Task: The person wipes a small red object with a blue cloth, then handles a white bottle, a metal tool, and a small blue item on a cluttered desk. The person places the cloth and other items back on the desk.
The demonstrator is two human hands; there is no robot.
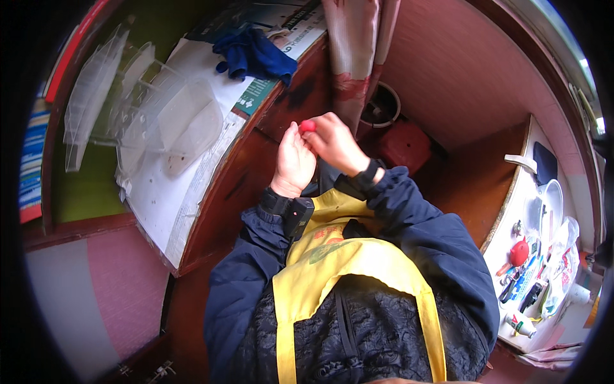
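Note:
A small bright red-pink object [308,126] is pinched in the fingers of my right hand [336,144]; its kind is not clear. Just beside it, my left hand [295,161] is raised with the palm up, its fingertips next to the right fingers. Whether the left hand holds anything is hidden at the fingers. Black straps with small devices circle both wrists. Both hands are in front of the wooden cabinet's side, above a yellow apron [326,254].
Clear plastic containers [182,120] and a blue cloth [256,55] lie on the paper-covered cabinet top [163,211]. A curtain [352,57] hangs beyond my hands, near a bucket [383,105] and a red stool [405,146]. The right-hand table [499,225] bears many small items.

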